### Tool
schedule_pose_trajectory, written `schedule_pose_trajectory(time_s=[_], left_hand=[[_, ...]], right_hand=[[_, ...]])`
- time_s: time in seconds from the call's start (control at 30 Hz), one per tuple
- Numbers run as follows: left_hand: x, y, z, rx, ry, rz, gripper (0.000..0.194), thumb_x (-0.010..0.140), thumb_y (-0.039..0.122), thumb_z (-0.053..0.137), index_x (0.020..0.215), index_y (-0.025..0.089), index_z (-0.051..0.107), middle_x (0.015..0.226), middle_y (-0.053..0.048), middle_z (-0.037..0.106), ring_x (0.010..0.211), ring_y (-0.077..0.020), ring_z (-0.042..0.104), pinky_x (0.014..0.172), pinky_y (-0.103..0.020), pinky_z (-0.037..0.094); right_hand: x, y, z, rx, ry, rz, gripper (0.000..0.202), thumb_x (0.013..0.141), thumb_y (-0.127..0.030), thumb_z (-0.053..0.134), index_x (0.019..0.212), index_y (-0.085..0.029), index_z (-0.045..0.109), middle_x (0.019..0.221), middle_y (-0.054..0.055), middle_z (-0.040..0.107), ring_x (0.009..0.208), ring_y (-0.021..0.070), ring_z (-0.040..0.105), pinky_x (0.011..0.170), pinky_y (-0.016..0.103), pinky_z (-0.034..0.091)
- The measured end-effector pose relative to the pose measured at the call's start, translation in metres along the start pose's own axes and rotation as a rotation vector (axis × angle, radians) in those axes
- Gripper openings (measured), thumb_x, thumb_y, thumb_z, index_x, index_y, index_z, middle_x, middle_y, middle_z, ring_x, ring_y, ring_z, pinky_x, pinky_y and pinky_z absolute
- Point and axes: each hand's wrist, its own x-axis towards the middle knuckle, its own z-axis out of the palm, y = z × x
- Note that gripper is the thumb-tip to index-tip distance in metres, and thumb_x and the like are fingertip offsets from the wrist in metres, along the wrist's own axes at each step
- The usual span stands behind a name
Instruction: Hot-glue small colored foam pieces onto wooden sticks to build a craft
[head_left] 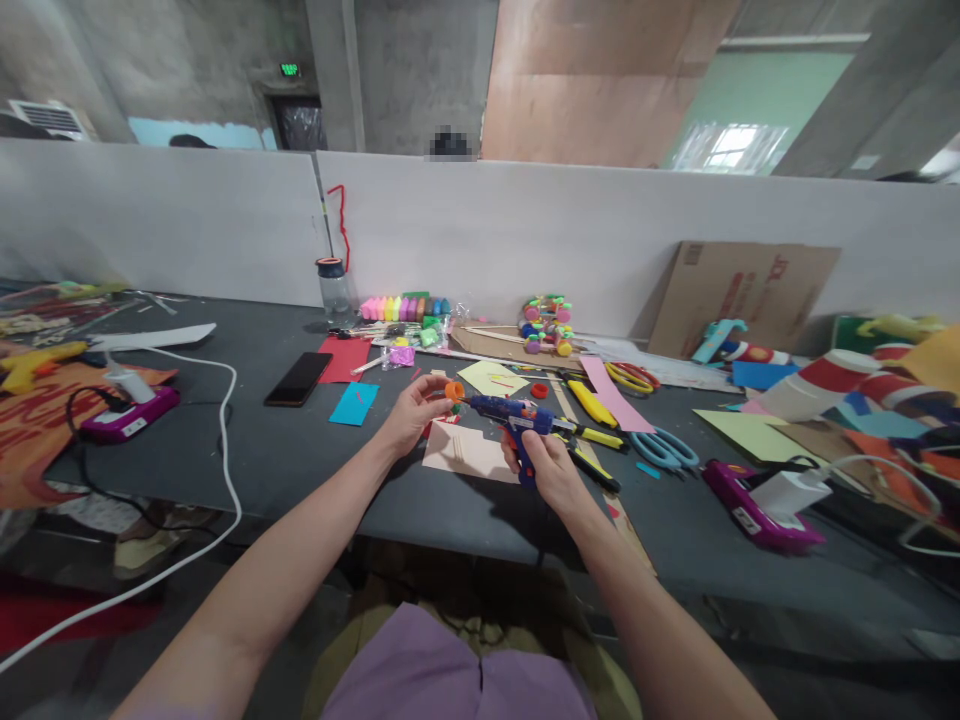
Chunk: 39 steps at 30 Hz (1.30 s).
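Observation:
My left hand [416,412] pinches a small orange ring [453,391] between thumb and fingers above the middle of the table. A bit of green shows just under the ring. My right hand [546,466] is wrapped round the handle of a blue hot glue gun [508,410]. The gun points left, and its nozzle is at the ring; whether they touch I cannot tell. Beneath both hands lies a pale sheet of card [469,452]. A red ring [539,390] rests just beyond the gun, near a pale yellow sheet [491,378].
Yellow-and-black cutters [592,402] and blue-handled scissors [664,450] lie to the right. Purple power strips [761,515] with white cables sit at both sides. A phone [299,379], coloured paper and a water jar [334,290] are at left. A white partition [480,230] stands behind.

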Motion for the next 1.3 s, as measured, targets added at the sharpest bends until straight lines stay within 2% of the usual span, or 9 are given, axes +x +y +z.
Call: schedule_pose_trajectory(time_s=[0.6, 0.9, 1.3], left_hand=[[0.0000, 0.0010, 0.0007, -0.043, 0.027, -0.010, 0.041, 0.059, 0.023, 0.081, 0.094, 0.017, 0.060, 0.093, -0.003, 0.064, 0.082, -0.0147, 0.062, 0.072, -0.029, 0.050], [0.0007, 0.0000, -0.0011, -0.062, 0.035, -0.023, 0.043, 0.058, 0.023, 0.081, 0.096, 0.017, 0.059, 0.094, -0.003, 0.065, 0.081, -0.0143, 0.062, 0.073, -0.030, 0.049], [0.0009, 0.0004, -0.0004, -0.093, 0.051, -0.027, 0.045, 0.057, 0.023, 0.082, 0.095, 0.017, 0.060, 0.093, -0.002, 0.065, 0.079, -0.0144, 0.062, 0.074, -0.031, 0.049]], right_hand=[[0.0001, -0.0023, 0.0002, -0.059, 0.015, 0.010, 0.045, 0.085, -0.062, 0.034, 0.070, -0.023, 0.050, 0.055, 0.001, 0.048, 0.052, 0.0171, 0.044, 0.051, 0.031, 0.039], [0.0000, 0.0021, -0.0005, 0.020, 0.003, -0.011, 0.041, 0.087, -0.057, 0.037, 0.071, -0.022, 0.051, 0.056, 0.000, 0.048, 0.051, 0.0158, 0.043, 0.050, 0.030, 0.036], [0.0003, 0.0031, -0.0019, 0.011, 0.008, -0.007, 0.040, 0.087, -0.056, 0.037, 0.072, -0.021, 0.050, 0.058, 0.000, 0.047, 0.053, 0.0156, 0.043, 0.052, 0.029, 0.035]])
